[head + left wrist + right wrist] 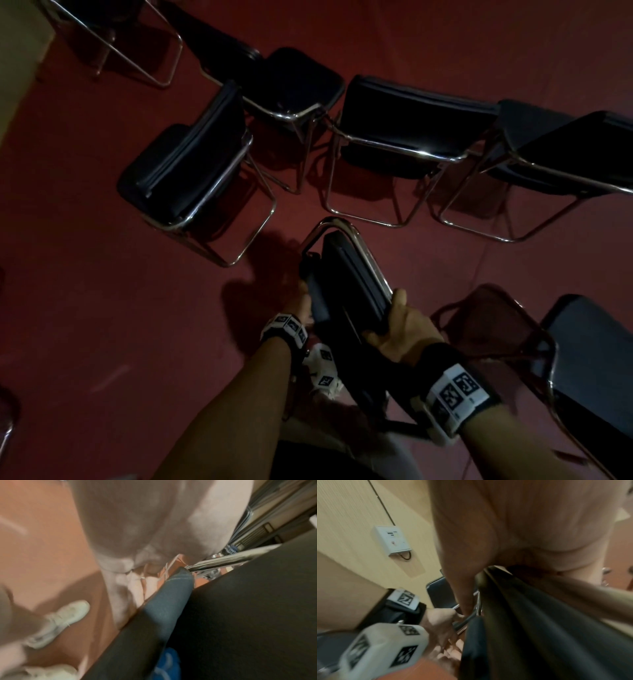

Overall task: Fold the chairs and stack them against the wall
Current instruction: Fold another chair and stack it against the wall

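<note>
A folded chair (346, 291) with black cushions and a chrome frame hangs tilted in front of me, over the red floor. My left hand (303, 303) grips it on its left side. In the right wrist view the left hand (440, 622) curls round a chrome tube. My right hand (397, 318) holds the right edge of the black cushion, thumb on top. The left wrist view shows my palm against the dark cushion (240, 615) and a chrome tube (223, 559). Fingertips of both hands are mostly hidden by the chair.
Several unfolded black chairs stand close ahead: one at the left (191, 164), two in the middle (294, 85) (407, 126), one at the right (561, 150). Another chair (589, 359) stands at my right side. A beige wall (17, 68) runs along the far left. My white shoes (65, 618) are below.
</note>
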Demonstrator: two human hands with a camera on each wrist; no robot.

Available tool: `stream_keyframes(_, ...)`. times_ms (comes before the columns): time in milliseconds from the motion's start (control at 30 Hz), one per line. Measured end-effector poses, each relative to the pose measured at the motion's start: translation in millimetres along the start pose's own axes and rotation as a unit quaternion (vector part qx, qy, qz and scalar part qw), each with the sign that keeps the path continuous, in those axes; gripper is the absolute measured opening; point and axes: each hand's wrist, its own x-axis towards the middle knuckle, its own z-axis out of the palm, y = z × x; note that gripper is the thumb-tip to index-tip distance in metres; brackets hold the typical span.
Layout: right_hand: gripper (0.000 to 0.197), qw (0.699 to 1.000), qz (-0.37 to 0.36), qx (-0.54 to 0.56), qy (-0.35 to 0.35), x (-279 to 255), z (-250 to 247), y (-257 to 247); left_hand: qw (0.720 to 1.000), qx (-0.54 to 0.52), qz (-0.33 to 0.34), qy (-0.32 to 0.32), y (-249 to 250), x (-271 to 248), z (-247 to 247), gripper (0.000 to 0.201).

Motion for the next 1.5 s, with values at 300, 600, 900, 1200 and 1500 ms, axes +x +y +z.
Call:
stream_keyframes(300, 0.082, 0.999, 0.047, 0.016, 0.024, 22, -29, 33, 0.997, -0.039, 0.016, -0.06, 15, -25, 25, 0.053)
stream_keyframes(600, 0.076, 0.999, 0.032, -0.006, 0.018, 35, -41, 30, 0.975, 0.102, 0.192, 0.054, 57, -21, -32, 0.024)
stream_keyframes(900, 0.093, 1.0, -0.005, 0.025, 0.019, 30, -33, 18, 0.723, 0.51, 0.448, 0.128, 141, -86, -29, 0.097)
stream_keyframes(1200, 0.133, 1.0, 0.004, -0.021, 0.003, 15, -7, 26, 0.45, 0.792, 0.408, 0.059, 153, -90, 45, 0.069)
stream_keyframes(1500, 0.117, 0.995, -0.061, -0.081, -0.001, 1, 15, 24, 0.439, 0.812, 0.379, 0.065, 119, -109, 35, 0.082)
